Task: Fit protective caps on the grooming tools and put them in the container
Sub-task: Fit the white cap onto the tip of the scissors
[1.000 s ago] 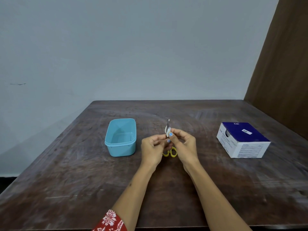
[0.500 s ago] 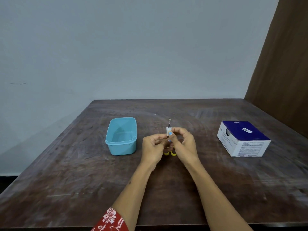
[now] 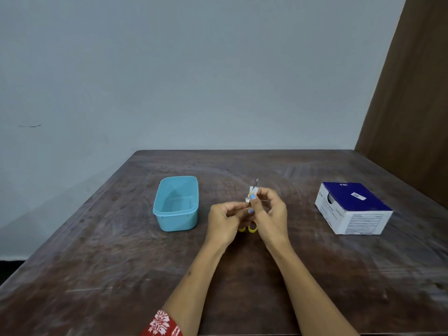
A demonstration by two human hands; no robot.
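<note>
**Capping the little scissors, container waiting on the left**

So on the far left of the dark wooden surface (image 3: 121, 251) there's a light blue container (image 3: 176, 203), lid off, nothing in it that I can see. Just to the right of it, pretty much dead center, both hands are bunched together over the surface. The left hand (image 3: 225, 225) has its fingers curled in around the small scissors (image 3: 249, 227); only the yellow finger loops poke out below the hands. The right hand (image 3: 269, 218) is pinching a small white cap (image 3: 252, 191) between thumb and fingers, right at the blades. A thin dark blade tip sticks up past the top of the cap, so it's around the blades but not covering the tip. Blue nail polish on the right hand, red patterned sleeve (image 3: 162, 323) on the left arm. Way off to the right, well apart from everything, sits a blue and white cardboard box (image 3: 351, 207).
</note>
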